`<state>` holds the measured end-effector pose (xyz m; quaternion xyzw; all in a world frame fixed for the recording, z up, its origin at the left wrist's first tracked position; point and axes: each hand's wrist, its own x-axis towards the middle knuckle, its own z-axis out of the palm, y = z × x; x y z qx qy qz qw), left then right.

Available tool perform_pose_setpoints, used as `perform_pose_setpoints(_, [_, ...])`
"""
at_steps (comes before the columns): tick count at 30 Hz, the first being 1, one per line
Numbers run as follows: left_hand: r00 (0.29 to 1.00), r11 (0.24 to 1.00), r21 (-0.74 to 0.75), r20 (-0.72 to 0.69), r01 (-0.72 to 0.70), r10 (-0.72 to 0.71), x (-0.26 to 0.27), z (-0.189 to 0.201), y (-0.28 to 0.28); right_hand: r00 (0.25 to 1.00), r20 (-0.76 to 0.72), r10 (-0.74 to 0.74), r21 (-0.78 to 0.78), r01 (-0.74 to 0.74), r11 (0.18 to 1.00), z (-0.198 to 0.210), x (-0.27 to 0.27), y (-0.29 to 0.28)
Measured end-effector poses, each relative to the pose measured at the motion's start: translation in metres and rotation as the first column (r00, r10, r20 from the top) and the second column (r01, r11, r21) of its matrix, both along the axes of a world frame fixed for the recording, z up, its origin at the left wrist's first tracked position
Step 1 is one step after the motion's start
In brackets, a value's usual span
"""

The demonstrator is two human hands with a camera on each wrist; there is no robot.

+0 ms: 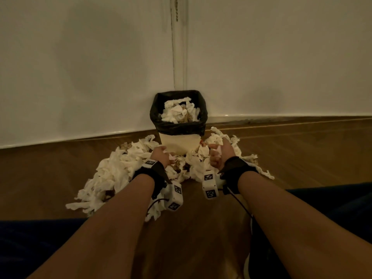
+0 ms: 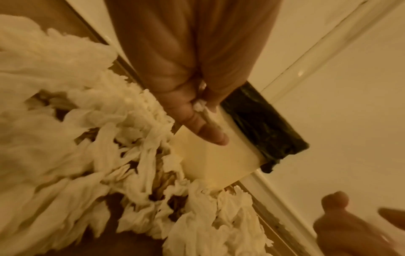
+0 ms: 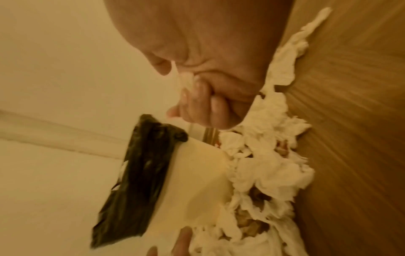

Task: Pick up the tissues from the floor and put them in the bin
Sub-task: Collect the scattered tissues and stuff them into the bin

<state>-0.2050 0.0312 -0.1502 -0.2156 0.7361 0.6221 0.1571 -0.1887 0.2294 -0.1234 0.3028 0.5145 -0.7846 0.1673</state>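
A: Against the white wall (image 1: 80, 67), on the wood floor (image 1: 302, 154) — what's biggest?

B: Wall, floor, then the heap of tissues (image 1: 112, 174) spread on the floor around the foot of the bin (image 1: 178, 144). Heap runs wide to the left side and wraps round to the right of it, touching its base.

A: Bin?

B: Cream, square-ish, upright at the skirting, black bag (image 1: 177, 128) folded over its rim. More tissues (image 1: 177, 112) already piled inside, up near the top.

A: Arms?

B: Both forearms reach forward, black straps at the wrists, white tagged camera blocks (image 1: 174, 195) hanging under them. Dark blue cloth (image 1: 30, 244) at the lower edges, likely the person's legs.

A: Left hand?

B: Left hand (image 1: 161, 156) is low at the bin's front left, over the heap. Left wrist view shows fingers curled tight, a wad of tissue (image 2: 200, 104) pinched in the fist, one finger sticking out towards the bin wall.

A: Right hand?

B: Right hand (image 1: 218, 156) is at the bin's front right, just above the pile. Fingers (image 3: 197, 102) clenched round a scrap of tissue (image 3: 186, 81), bit poking out by the thumb. Blurry, but the grip is clear.
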Motion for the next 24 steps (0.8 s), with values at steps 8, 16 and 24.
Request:
perform_pose_setpoints(8, [0.943,0.971,-0.225,-0.295,0.084,-0.150,-0.002,0.065,0.003,0.836,0.020,0.548,0.716,-0.394,0.576,0.047,-0.035,-0.019])
perform_pose_setpoints(16, [0.756,0.929,-0.357,-0.634,-0.097,-0.165,-0.053,0.114,0.001,0.906,-0.354,0.231,0.764,0.137,0.630,0.081,-0.077,-0.033])
perform_pose_setpoints(24, [0.912,0.919,-0.383,-0.336,0.094,-0.233,-0.088,0.079,-0.002,0.914,-0.144,0.379,0.786,-0.127,0.605,0.065,-0.095,-0.040])
